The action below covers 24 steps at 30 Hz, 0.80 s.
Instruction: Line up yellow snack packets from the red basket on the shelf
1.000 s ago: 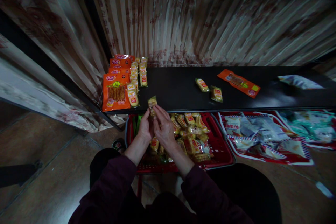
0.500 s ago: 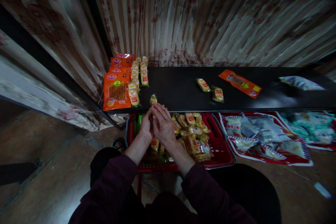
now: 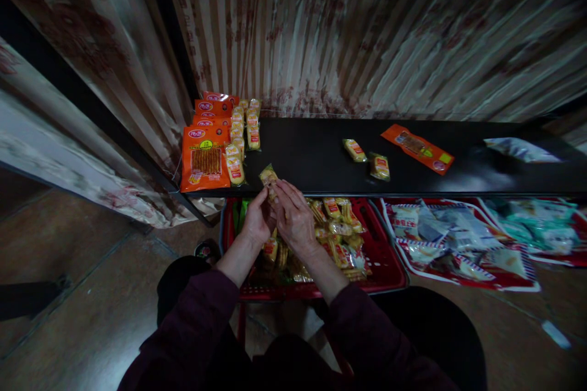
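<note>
Between my two hands is a small clear-wrapped biscuit pack (image 3: 268, 175), tilted, its top end sticking out past my fingertips over the shelf's front edge. My left hand (image 3: 258, 219) is closed on its lower left side. Fingers of my right hand (image 3: 294, 215) bend over it from the right and cover its lower part. Below my hands stands a red basket (image 3: 398, 269) with several similar biscuit packs (image 3: 337, 250) in it. Left of my hands on the black shelf (image 3: 302, 153) are upright rows of biscuit packs (image 3: 235, 170) beside orange snack bags (image 3: 205, 159).
Two loose biscuit packs (image 3: 354, 150), an orange snack bag (image 3: 418, 148) and a white-blue bag (image 3: 521, 149) lie on the shelf to the right. A second basket (image 3: 513, 286) holds white bags; teal bags (image 3: 545, 223) lie beyond. A patterned curtain (image 3: 312, 36) hangs behind.
The biscuit pack has tilted further, and more of it shows above my fingers. My right hand has shifted slightly to the right and its fingers are more bent.
</note>
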Tool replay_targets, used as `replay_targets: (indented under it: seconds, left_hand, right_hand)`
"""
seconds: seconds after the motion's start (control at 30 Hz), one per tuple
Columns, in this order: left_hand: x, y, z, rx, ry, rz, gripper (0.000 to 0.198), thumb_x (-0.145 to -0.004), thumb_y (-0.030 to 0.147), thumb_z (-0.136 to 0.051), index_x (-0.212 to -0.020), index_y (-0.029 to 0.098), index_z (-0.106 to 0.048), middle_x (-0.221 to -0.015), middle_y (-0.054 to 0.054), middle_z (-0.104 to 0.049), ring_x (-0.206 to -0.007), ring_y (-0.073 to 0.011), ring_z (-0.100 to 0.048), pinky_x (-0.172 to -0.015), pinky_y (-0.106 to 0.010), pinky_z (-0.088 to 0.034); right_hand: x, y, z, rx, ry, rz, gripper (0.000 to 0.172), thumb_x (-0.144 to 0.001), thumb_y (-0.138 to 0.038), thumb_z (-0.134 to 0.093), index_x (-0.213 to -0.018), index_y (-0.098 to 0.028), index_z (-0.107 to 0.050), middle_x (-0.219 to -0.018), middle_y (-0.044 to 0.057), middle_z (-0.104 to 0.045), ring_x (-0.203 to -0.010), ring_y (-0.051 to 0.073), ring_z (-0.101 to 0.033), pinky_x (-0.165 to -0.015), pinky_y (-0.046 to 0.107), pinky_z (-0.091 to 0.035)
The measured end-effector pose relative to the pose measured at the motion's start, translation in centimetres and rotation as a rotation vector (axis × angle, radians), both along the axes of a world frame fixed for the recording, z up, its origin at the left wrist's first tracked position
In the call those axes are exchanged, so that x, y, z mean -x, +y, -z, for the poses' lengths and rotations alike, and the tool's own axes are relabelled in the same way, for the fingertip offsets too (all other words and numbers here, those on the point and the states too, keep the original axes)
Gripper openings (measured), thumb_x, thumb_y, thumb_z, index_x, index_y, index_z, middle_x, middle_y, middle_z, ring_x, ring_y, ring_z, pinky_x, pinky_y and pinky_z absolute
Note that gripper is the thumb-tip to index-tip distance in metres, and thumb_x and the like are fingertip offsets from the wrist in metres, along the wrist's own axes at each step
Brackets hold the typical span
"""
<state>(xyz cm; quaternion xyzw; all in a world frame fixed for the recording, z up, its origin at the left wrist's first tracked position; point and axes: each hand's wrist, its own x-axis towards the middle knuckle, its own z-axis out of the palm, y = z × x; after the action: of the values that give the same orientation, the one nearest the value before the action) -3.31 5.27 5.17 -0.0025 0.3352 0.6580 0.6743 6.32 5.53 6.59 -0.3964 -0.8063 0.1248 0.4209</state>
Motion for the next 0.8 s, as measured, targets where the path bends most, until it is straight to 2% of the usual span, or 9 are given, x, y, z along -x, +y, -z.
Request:
replay_targets:
  seconds: [0.27,0.43,0.57,0.8]
  left_hand:
    - [0.3,0.0,-0.9,0.032,-0.029,0.003,0.014,-0.077,0.026,-0.060,-0.083,0.015,-0.065,-0.075,-0.004,-0.068,-0.070,-0.0133,-0.064,-0.067,-0.023,-0.051]
    - [0.6,-0.3,-1.3,-0.061,-0.033,-0.027,0.012,-0.073,0.017,-0.060,-0.084,0.016,-0.064,-0.076,0.000,-0.066,-0.064,-0.0077,-0.060,-0.062,-0.018,-0.047]
    - [0.6,-0.4,-1.0,-0.082,0.034,-0.020,0.019,-0.068,0.015,-0.064,-0.087,0.019,-0.063,-0.080,0.003,-0.066,-0.066,-0.0064,-0.060,-0.064,-0.017,-0.045]
    - [0.6,-0.2,-0.9,-0.075,0.028,-0.055,0.027,-0.064,0.017,-0.069,-0.089,0.020,-0.060,-0.080,0.004,-0.065,-0.069,-0.0071,-0.059,-0.069,-0.019,-0.043]
  right_hand:
    - [0.0,0.0,-0.1,-0.023,-0.024,0.061,0.040,-0.090,-0.022,-0.041,-0.128,-0.021,-0.054,-0.129,0.010,-0.056,-0.119,0.026,-0.049,-0.101,0.050,-0.044]
    - [0.3,0.3,-0.2,-0.022,-0.037,0.071,0.040,-0.091,-0.024,-0.041,-0.129,-0.017,-0.053,-0.130,0.013,-0.054,-0.118,0.027,-0.048,-0.101,0.050,-0.043]
    - [0.5,0.4,-0.2,0.009,-0.030,0.064,0.040,-0.091,-0.028,-0.042,-0.129,-0.017,-0.052,-0.129,0.014,-0.054,-0.118,0.027,-0.048,-0.101,0.051,-0.042]
    - [0.7,0.6,0.2,0.050,-0.019,0.089,0.042,-0.091,-0.032,-0.044,-0.127,-0.011,-0.052,-0.128,0.018,-0.054,-0.120,0.026,-0.048,-0.103,0.047,-0.042]
